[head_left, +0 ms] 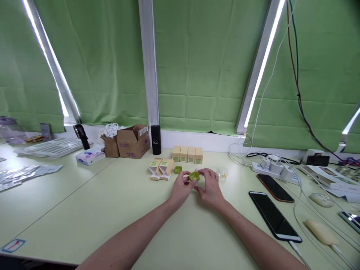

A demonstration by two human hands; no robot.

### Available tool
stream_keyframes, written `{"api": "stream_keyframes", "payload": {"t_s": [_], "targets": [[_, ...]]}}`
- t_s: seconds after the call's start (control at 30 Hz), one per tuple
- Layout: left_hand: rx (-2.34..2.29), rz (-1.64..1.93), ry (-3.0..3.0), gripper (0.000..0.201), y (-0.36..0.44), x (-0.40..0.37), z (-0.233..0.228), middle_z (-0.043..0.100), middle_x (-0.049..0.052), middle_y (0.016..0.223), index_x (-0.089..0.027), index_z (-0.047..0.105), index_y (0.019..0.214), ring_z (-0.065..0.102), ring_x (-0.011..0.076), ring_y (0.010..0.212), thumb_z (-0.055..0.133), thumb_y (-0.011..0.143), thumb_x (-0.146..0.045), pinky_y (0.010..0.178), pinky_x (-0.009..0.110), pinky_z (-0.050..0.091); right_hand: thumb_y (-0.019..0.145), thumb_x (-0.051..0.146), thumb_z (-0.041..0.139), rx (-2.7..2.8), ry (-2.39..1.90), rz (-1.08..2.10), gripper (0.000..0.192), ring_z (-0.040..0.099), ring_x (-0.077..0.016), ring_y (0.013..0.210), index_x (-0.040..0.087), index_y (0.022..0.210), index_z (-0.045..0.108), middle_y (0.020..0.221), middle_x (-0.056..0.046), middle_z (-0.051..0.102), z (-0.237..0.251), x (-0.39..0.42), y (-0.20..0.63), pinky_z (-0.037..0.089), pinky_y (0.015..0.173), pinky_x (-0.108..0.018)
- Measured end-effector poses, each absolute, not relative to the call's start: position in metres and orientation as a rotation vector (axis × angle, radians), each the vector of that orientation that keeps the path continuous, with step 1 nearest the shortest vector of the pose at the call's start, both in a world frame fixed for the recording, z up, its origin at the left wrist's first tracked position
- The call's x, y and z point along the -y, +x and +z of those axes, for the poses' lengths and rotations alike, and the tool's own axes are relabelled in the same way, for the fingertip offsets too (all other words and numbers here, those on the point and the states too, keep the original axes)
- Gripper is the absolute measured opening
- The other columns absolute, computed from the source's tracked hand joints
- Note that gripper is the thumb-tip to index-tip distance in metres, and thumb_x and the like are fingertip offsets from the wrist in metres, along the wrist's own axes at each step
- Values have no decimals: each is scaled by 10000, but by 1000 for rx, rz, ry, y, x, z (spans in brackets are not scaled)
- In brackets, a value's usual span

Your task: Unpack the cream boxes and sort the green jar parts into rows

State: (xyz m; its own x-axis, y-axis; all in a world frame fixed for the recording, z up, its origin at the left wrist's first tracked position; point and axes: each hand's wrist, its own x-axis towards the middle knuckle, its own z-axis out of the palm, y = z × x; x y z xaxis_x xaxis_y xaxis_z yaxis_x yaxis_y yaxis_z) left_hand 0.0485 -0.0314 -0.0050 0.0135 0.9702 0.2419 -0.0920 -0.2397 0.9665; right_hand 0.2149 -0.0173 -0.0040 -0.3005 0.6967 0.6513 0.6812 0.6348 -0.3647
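The green tub was between the hands, its opening facing up and somewhat near, long axis roughly left-right. Table stretched to the near side; a second tub sat just far-left. The left hand pinched the tub; the right hand curled at its right edge, grip unclear.

I'm getting a bright, evenly lit feed, with white light burning out in the narrow slits beside the green blinds and a pale sheen across the far left of the desk. Shadows on its surface are soft and faint. My wide lens splays the window posts outward and darkens the top right corner, while the small green container shows little fine detail.
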Motion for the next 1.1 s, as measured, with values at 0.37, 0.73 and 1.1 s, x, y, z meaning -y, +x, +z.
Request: {"api": "stream_keyframes", "payload": {"t_s": [0.37, 0.73, 1.1], "targets": [[-1058, 1267, 1450, 529, 55, 42, -1, 772, 63, 872, -222, 445, 1057, 717, 195, 770, 802, 801, -518, 708, 297, 486, 800, 164, 581, 1860, -1018, 172, 448, 564, -313, 1177, 248, 1234, 516, 1246, -115, 620, -14, 22, 212, 470, 1017, -516], [-1208, 1333, 1612, 401, 49, 41, 5, 778, 70, 921, -213, 493, 1144, 724, 222, 871, 694, 900, -461, 732, 316, 446, 877, 315, 646, 1842, -922, 211, 398, 574, -305, 1114, 244, 1247, 519, 1210, -110, 623, -6, 22, 219, 491, 973, -492], [-1263, 1393, 1716, 274, 49, 47, 15, 749, 17, 820, -234, 545, 1090, 720, 238, 907, 639, 934, -439, 845, 359, 453, 875, 302, 658, 1844, -891, 239, 346, 558, -311, 1134, 250, 1185, 512, 1201, -120, 588, 1, 25, 219, 510, 959, -485]]}}
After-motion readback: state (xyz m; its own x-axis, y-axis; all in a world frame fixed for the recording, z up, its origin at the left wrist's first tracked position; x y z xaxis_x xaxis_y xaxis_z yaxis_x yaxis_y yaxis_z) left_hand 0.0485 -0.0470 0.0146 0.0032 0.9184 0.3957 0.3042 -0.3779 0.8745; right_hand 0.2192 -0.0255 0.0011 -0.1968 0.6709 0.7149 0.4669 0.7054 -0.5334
